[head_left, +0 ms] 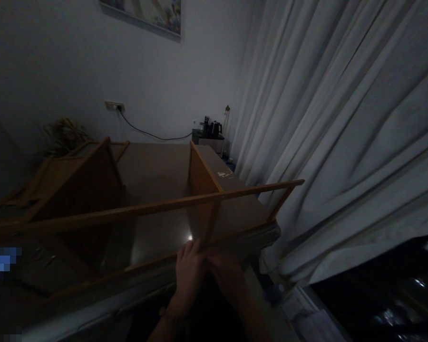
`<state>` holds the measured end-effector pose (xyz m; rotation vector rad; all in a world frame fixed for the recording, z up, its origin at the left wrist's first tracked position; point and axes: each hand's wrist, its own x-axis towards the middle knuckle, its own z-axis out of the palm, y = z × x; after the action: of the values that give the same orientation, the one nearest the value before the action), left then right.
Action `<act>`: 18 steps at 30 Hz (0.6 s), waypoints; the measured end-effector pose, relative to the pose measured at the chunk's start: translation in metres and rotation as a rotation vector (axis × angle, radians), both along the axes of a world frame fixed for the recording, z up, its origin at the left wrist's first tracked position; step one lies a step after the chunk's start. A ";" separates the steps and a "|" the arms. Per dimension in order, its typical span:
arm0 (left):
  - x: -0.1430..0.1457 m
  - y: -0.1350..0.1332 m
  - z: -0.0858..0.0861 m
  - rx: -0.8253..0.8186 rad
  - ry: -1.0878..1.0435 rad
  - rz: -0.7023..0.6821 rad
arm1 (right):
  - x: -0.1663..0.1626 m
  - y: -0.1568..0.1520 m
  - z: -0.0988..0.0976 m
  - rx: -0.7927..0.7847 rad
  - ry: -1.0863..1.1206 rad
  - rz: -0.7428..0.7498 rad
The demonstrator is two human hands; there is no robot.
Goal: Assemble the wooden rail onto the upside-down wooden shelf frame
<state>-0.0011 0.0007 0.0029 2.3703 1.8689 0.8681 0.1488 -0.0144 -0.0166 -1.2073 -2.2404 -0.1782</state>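
A wooden furniture frame point(157, 207) of panels and thin rails lies on a long dark table point(157, 166) in a dim room. Both hands meet at the near table edge, at the foot of a thin upright wooden strut point(211, 222). My left hand point(189, 270) has its fingers curled around the strut's lower end. My right hand point(226, 273) lies next to it with fingers pressed toward the same spot; what it grips is too dark to make out. A long horizontal rail point(235, 192) crosses above the hands.
Pale curtains point(342, 133) hang along the right. A kettle and small appliance point(214, 129) stand at the far table end, a cable runs to a wall socket point(114, 105). A picture point(146, 12) hangs on the wall. Dried grass point(62, 135) sits far left.
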 end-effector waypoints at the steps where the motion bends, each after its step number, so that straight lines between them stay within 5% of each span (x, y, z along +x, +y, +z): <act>1: 0.000 0.000 -0.001 0.004 -0.001 0.001 | 0.000 0.000 0.000 -0.012 -0.006 -0.001; 18: -0.001 0.002 -0.007 0.016 0.017 -0.003 | 0.005 0.003 0.005 -0.146 0.055 0.002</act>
<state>-0.0017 0.0023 -0.0039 2.3969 1.8705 0.8681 0.1537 -0.0117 -0.0115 -1.2693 -2.2382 0.0199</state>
